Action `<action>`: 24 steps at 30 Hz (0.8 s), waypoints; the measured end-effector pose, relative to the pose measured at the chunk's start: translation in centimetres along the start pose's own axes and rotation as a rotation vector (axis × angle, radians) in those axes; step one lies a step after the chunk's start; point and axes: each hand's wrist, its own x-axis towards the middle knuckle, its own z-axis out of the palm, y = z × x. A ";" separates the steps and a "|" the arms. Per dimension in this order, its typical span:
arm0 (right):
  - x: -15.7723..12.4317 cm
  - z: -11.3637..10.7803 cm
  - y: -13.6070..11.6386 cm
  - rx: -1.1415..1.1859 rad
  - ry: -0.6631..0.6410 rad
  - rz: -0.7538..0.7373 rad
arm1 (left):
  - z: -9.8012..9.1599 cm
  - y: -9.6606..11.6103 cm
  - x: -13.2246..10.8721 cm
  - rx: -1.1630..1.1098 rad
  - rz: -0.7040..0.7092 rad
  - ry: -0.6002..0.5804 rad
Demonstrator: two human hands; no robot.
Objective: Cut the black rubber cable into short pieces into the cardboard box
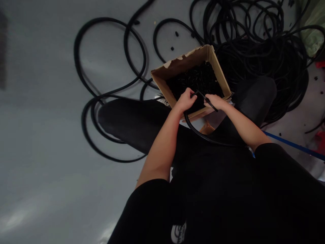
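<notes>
My left hand [187, 99] is closed around the end of a black rubber hose [195, 130], over a cardboard box [167, 96]. The hose bends down from that hand and runs across my lap to the right. Closed in my right hand [215, 101] is a pair of scissors [212, 104] with black handles. Their thin metal blades point left toward the hose end; I cannot tell whether they touch it. Below both hands, many short black pieces [195, 76] fill the box, too dark to make out singly.
A large tangled pile of black hose [254, 51] lies beyond the box to the right. Wide hose loops [76, 51] spread over the grey floor [38, 135] at left. Small black bits [177, 34] are scattered about. A blue strip [294, 145] runs along the right side.
</notes>
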 end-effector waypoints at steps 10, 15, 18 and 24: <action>1.1 1.2 1.5 0.177 -0.059 -0.178 | 1.0 0.0 -0.1 -0.282 -0.084 -0.095; 1.7 1.5 2.2 0.213 -0.055 -0.202 | 1.0 -0.4 0.0 -0.335 -0.039 -0.123; 1.8 1.5 2.6 0.239 -0.073 -0.221 | 0.9 -0.7 0.2 -0.353 -0.021 -0.099; 1.4 1.2 2.6 0.218 -0.058 -0.250 | 0.8 -0.7 0.3 -0.334 0.009 -0.090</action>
